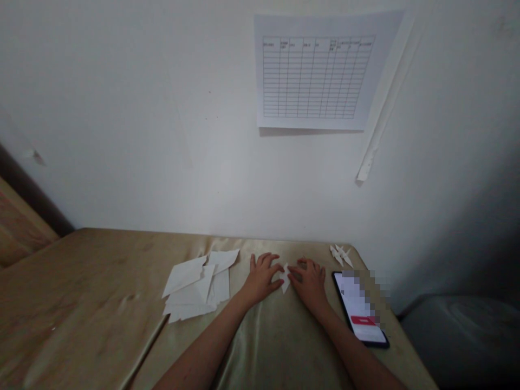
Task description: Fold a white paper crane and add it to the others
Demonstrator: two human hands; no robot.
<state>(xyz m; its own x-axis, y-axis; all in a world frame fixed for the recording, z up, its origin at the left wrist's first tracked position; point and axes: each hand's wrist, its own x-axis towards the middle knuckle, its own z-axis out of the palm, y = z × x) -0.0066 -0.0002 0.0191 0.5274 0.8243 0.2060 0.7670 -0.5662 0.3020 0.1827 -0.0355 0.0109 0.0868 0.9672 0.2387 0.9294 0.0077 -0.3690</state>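
A small white folded paper, narrow and diamond-shaped, lies on the cloth-covered table between my hands. My left hand pinches its left edge with thumb and index finger, the other fingers spread over the cloth. From the opposite side, my right hand grips the right edge between thumb and index finger, its remaining fingers curled. The fingertips cover part of the paper's sides. Left of my left hand is a loose pile of white paper pieces. Small folded paper figures sit beyond my right hand.
A phone with a lit screen lies right of my right forearm, near the table's right edge. The table meets a white wall at the back. A printed grid sheet hangs there. A dark rounded object stands at the right.
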